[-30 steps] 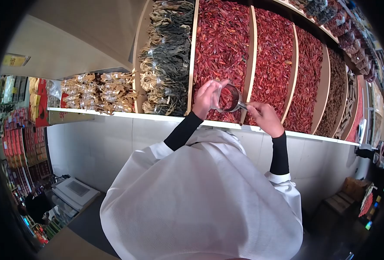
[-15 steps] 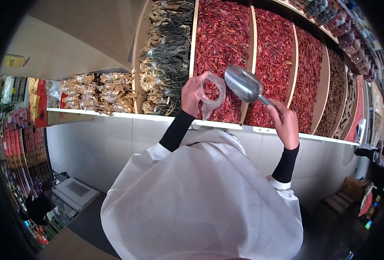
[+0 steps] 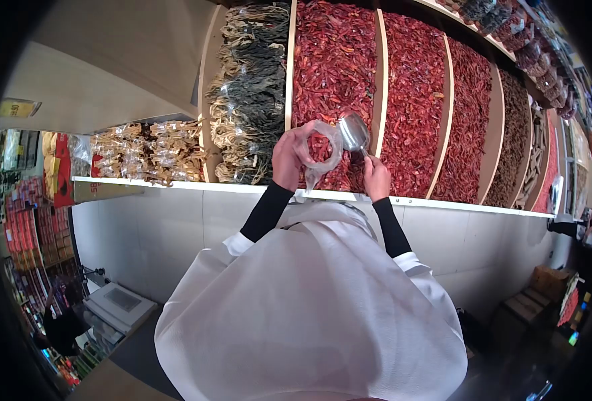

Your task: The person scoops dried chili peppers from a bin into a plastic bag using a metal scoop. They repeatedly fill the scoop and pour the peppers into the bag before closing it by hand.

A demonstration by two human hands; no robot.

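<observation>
- Nearest you, a white garment point(image 3: 316, 301) covers your torso and fills the lower center of the view; dark sleeves cover your forearms.
- Your left hand point(image 3: 286, 160) grips the rim of a clear plastic bag point(image 3: 314, 176), its mouth spread into a ring. Red chilies show through the opening; whether they lie inside or beneath cannot be told.
- Your right hand point(image 3: 377, 179) is closed on the handle of a metal scoop point(image 3: 354, 131). The bowl sits just beside the bag mouth; contact between them cannot be confirmed.
- Both items are positioned above the first chili compartment point(image 3: 336, 53), which holds a deep layer of dried red pods.
- A white front edge point(image 3: 242, 188) runs along the display, with a pale panel point(image 3: 169, 220) below it.
- Upright dividers separate the compartments. To your left are dark and pale dried bundles point(image 3: 242, 87), then tan wrapped bundles point(image 3: 142, 150) under a beige overhang.
- To your right are two more chili compartments, the second point(image 3: 413, 87) and the third point(image 3: 466, 127), then brown dried goods point(image 3: 510, 140).
- At lower left, a white appliance point(image 3: 119, 301) stands near a person in dark clothing point(image 3: 62, 327).
- At lower right, wooden crates point(image 3: 530, 301) stand on the dark floor.
- Farther out, packaged goods point(image 3: 32, 234) line the left side, and filled clear bags point(image 3: 530, 60) line the upper right.
</observation>
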